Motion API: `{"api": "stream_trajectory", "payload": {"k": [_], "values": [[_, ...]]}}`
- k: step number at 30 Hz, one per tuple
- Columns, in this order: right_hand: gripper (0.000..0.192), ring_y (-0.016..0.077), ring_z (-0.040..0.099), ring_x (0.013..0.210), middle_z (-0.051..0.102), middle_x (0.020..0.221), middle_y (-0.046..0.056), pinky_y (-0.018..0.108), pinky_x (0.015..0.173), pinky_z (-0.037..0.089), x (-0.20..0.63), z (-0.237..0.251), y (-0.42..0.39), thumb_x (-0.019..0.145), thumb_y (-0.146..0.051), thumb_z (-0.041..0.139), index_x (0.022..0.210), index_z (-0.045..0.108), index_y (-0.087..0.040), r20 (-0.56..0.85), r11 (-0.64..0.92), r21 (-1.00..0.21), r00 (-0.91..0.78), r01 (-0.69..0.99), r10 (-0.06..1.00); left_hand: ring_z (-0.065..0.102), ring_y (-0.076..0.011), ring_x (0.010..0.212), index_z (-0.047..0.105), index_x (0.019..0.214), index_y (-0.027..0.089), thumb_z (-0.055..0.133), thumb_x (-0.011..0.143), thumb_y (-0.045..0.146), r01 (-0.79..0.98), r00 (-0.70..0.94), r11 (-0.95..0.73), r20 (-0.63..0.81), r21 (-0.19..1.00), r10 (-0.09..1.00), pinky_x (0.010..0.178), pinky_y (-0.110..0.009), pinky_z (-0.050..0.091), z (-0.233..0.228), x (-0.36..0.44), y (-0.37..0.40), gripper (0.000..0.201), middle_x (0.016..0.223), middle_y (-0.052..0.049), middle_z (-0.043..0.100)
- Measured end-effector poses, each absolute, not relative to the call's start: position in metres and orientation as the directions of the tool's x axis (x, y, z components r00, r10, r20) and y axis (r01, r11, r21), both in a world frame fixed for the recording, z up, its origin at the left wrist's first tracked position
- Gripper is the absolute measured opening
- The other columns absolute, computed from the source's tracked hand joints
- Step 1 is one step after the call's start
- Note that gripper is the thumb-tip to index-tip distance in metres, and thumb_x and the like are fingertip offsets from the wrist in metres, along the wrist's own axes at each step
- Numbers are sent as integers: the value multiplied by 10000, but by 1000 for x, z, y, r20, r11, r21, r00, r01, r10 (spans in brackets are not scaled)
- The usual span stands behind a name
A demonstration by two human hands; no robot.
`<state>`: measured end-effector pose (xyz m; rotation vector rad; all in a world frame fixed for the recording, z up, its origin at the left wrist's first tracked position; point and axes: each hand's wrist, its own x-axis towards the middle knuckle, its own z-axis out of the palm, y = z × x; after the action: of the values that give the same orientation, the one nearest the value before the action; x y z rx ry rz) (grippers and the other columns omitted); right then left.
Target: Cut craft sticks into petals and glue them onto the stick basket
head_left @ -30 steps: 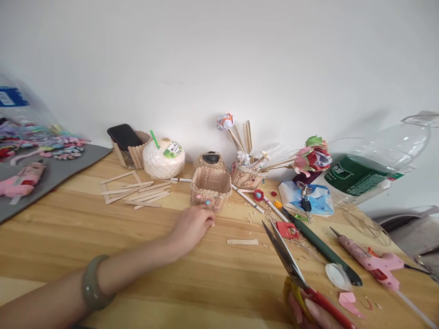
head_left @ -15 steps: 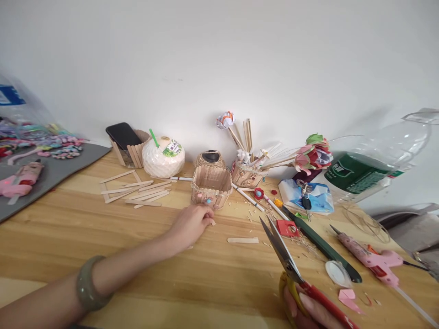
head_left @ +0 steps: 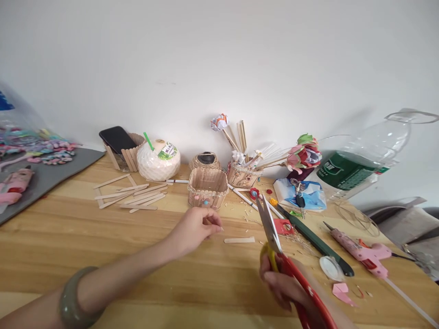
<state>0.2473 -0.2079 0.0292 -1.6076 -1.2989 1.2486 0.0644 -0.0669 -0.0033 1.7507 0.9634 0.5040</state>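
Observation:
My left hand [head_left: 199, 228], with a green bangle [head_left: 80, 297] on its wrist, is over the wooden table just in front of a small box made of craft sticks [head_left: 207, 187]. Its fingers are pinched together; what they hold, if anything, is too small to make out. A single craft stick [head_left: 239, 240] lies flat to the right of those fingertips. In my right hand [head_left: 284, 285] is a pair of scissors [head_left: 270, 228] with red and yellow handles, blades pointing up and slightly parted. A red paper piece [head_left: 283, 226] lies close to the blades.
Loose craft sticks [head_left: 137, 196] are piled at left, before a wrapped coconut [head_left: 158, 160] and a phone [head_left: 117, 139] in a stick holder. To the right lie a dark green knife [head_left: 318, 242], a pink glue gun [head_left: 363, 251] and a large plastic bottle [head_left: 353, 169].
My right hand has brought the scissors left and up. My left hand has shifted slightly right, and the small wooden piece at its fingertips no longer shows clearly. The view has turned slightly.

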Motion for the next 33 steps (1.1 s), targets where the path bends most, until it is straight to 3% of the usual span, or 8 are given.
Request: {"api": "stream_trajectory", "payload": {"k": [2,6,14,21,26,33], "values": [[153,102,400,504,488,625,-26,226,467,342,240,30,-187,707,-327,581,702,512,-190,-234,-249,-933,89,259,968,569,-135,611,638,776,142,589,725,244,317,611,-99,-123,943,782,555,-229,458,5,67,-70,124,702,-15,644],[178,131,477,579,537,676,-13,254,533,384,224,40,-156,651,-314,604,742,527,-182,-163,-206,-937,170,281,972,575,-132,657,663,809,138,600,714,226,218,603,1,-135,976,786,607,-237,475,22,69,-74,144,742,-27,667],[217,114,450,520,508,588,-44,240,497,378,209,45,-137,643,-329,631,688,461,-203,-57,-101,-970,197,220,979,578,-120,647,641,741,140,672,658,171,30,562,155,-145,987,814,567,-221,469,37,69,-70,93,681,0,647],[227,118,462,530,538,606,-32,235,491,384,211,39,-125,635,-341,659,678,490,-196,-38,-92,-968,227,233,973,568,-102,621,630,733,128,666,653,140,7,568,231,-194,973,800,587,-222,458,38,68,-63,89,668,4,639],[249,114,447,529,531,599,-37,239,501,385,211,37,-121,649,-350,662,697,466,-205,-7,-55,-978,234,201,972,560,-120,686,618,759,145,709,584,137,-5,570,217,-176,976,802,645,-248,448,35,71,-59,198,710,8,628],[293,135,475,547,502,584,-45,246,487,388,210,38,-123,638,-383,696,692,462,-214,-23,-65,-984,239,169,971,539,-107,621,585,647,145,704,590,165,-27,609,301,-223,953,761,583,-237,432,32,73,-60,134,643,22,600]]}}
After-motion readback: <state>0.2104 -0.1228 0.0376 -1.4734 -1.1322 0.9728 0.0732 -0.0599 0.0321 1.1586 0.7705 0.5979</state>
